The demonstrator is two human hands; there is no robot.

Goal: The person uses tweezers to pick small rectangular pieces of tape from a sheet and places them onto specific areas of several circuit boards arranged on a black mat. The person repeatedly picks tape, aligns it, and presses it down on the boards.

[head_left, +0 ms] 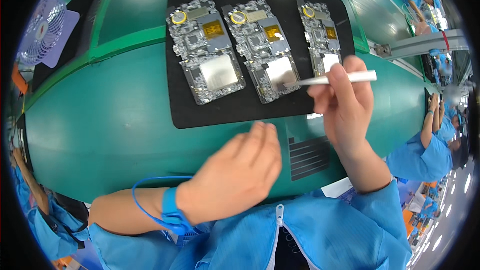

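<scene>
My right hand (pixel 350 102) is closed on white tweezers (pixel 320 80). Their pointed end reaches the lower part of the middle circuit board (pixel 257 52), beside its silvery shield. My left hand (pixel 235 170), with a blue strap and cord at the wrist, lies palm down over the green table, just in front of the black mat (pixel 200 115). Its fingers are stretched out side by side, and nothing shows in them. Two similar boards flank the middle one: a left circuit board (pixel 205 45) and a right circuit board (pixel 320 32), partly behind my right hand.
A sheet of parallel black strips (pixel 310 157) lies on the green table (pixel 100 130) between my forearms. At the far left stands a pale purple fan (pixel 42 30). Green-edged panels run along the back. Several co-workers in blue sit around the right and left edges.
</scene>
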